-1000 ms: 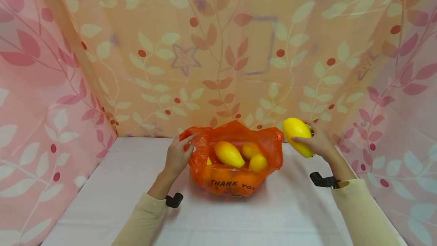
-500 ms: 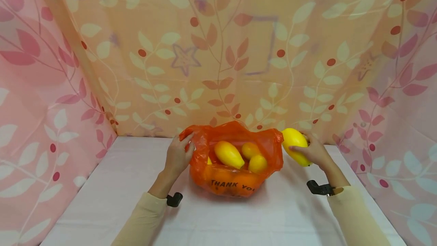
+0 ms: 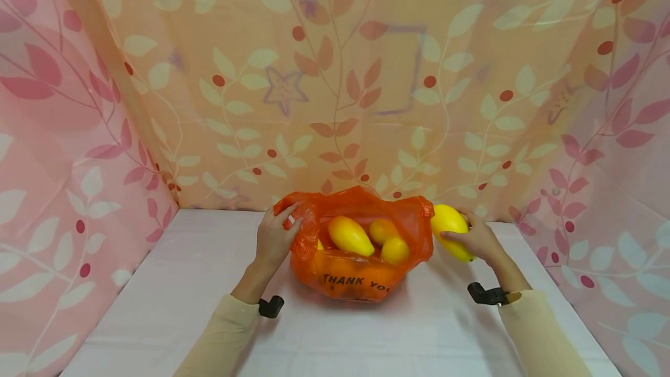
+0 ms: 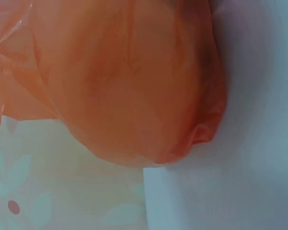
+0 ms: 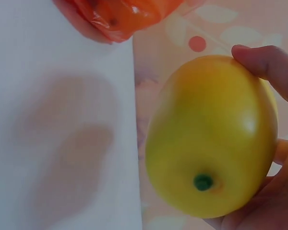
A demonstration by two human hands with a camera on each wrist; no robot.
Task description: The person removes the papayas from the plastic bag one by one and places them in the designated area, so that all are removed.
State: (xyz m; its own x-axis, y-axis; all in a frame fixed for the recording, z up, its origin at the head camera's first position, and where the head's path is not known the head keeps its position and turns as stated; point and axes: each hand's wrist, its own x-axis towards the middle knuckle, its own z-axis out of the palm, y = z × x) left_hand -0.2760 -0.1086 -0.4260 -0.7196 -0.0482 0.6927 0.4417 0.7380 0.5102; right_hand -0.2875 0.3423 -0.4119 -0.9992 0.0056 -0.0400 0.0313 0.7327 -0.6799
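Observation:
An orange-red plastic bag (image 3: 361,284) printed with "THANK YOU" sits on the white table, its mouth spread. Inside lie several yellow fruits, among them a mango (image 3: 349,236). At the bag's left rim, my left hand (image 3: 272,238) pinches the plastic between fingers and thumb. Just right of the bag, my right hand (image 3: 480,241) grips another yellow mango (image 3: 451,231) above the table. The right wrist view shows its green stem end (image 5: 203,182), with the thumb (image 5: 261,62) along one side. Only the bag's bulging side (image 4: 129,86) fills the left wrist view; the left fingers are hidden there.
The white table (image 3: 199,284) runs back to an orange floral curtain (image 3: 335,103). Pink floral curtains flank it on the left (image 3: 52,202) and right (image 3: 623,202). A black wrist mount (image 3: 484,294) is strapped to the right wrist.
My right hand has lowered the mango and brought it slightly left, close beside the bag's right edge. The left hand stays at the bag's rim, nearly still.

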